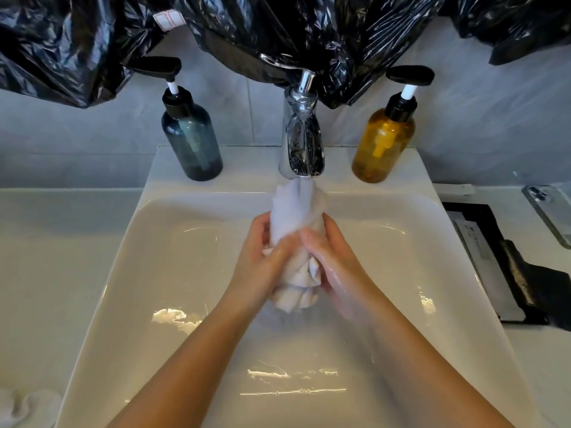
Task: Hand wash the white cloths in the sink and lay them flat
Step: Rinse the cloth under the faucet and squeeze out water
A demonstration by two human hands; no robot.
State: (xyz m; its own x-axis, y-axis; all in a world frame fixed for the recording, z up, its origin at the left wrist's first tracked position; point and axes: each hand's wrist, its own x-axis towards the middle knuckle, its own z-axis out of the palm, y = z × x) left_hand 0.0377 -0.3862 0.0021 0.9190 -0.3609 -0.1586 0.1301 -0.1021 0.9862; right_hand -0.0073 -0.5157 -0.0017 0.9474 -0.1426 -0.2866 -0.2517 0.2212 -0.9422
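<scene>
So, cloth (293,211): a bunched white roll at frame centre, its top end under the tap (304,143) so water runs down through it.
Left hand (262,257): gripping the roll's left side.
Right hand (336,264): clamped on its right side, fingers across the front, I'd say for rubbing.
Sink (123,273): walls well apart from my wrists, so there's room to work.
Edges: two bottles, blue (193,140) and amber (381,143), flank the tap at upper centre.

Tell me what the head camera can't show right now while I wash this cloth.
Head view, white ceramic sink: its drain is hidden beneath the bunched white cloth gripped by the left hand and right hand.
Head view, crumpled white fabric at bottom left: cut off by the frame corner, blurred.
Head view, grey smartphone at right: cut off by the edge.
</scene>
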